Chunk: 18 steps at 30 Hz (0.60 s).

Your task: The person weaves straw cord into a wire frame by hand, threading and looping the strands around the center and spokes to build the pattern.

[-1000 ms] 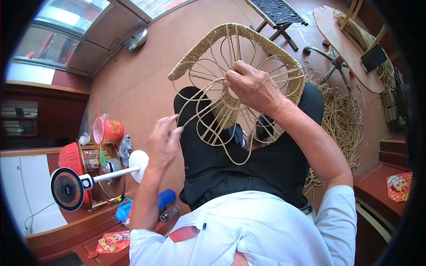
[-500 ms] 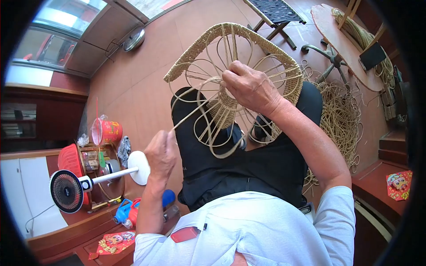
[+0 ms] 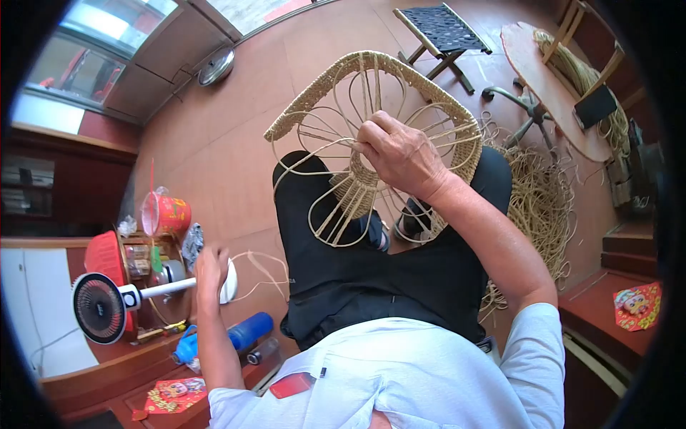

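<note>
An openwork woven piece of straw-coloured cord [image 3: 468, 154], perhaps a basket, rests across my knees. Its thick braided rim curves round the far side, and looped strands run in to a small woven hub [image 3: 364, 171]. My right hand [image 3: 401, 154] is closed beside the hub, pinching the strands there; its fingertips partly hide the grip. Out to the left, my left hand [image 3: 212, 268] is closed on a thin cord [image 3: 263, 266], which hangs in a blurred loop between that hand and my knee. The fan's white base sits just behind this hand.
A heap of loose cord [image 3: 539, 193] lies on the floor at the right. Left of me stand a small fan [image 3: 100, 307], a red bucket [image 3: 168, 214] and a blue bottle [image 3: 250, 332]. A folding stool [image 3: 443, 32] and a wooden board [image 3: 543, 86] are farther off.
My left hand has moved left and slightly down, away from the woven piece. The strand that was taut from it now hangs loose. My right hand stays at the hub, slightly lower in view.
</note>
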Available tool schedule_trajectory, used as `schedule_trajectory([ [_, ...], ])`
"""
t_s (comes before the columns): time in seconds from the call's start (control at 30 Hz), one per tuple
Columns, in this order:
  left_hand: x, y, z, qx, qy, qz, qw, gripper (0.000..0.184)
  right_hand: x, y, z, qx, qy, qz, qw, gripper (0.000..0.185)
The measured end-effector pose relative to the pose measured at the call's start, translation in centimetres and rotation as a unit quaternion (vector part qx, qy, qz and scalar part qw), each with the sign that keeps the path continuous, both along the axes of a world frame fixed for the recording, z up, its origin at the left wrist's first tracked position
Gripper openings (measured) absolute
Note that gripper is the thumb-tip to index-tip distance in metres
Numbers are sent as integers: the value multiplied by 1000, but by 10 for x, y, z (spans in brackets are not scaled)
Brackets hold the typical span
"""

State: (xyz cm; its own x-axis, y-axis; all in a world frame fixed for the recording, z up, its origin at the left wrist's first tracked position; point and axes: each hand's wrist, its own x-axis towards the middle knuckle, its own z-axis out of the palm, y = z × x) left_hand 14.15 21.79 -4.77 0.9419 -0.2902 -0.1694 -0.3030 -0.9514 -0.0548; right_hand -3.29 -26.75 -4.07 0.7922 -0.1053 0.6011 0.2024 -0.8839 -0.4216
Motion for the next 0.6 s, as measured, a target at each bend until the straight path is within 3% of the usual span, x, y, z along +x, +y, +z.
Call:
schedule_trajectory([
  [0.03,-3,-32,-5,-189,-40,-104,976,30,0,0,1,14,5,0,1000,14],
  [0.1,-42,-133,23,-427,72,-81,898,29,1,2,3,11,-1,6,1000,14],
  [0.17,-76,-205,64,-506,300,16,809,37,1,1,5,6,-10,13,1000,14],
  [0.23,-76,-246,49,-602,393,2,695,40,0,1,5,24,1,0,1000,14],
  [0.27,-73,-262,40,-612,390,5,688,40,0,1,6,19,6,-2,1000,12],
  [0.33,-65,-288,27,-757,428,29,493,36,-1,2,8,14,5,2,1000,11],
  [0.43,-50,-315,36,-794,387,26,468,28,-2,0,7,13,5,8,1000,10],
  [0.5,-41,-328,50,-794,365,17,486,27,-2,-1,8,11,-1,17,1000,9],
  [0.57,-30,-343,64,-721,336,-65,602,26,-2,-1,7,9,-7,20,1000,9],
  [0.6,-24,-351,70,-700,314,-99,633,24,-2,-2,6,13,-9,20,1000,9],
])
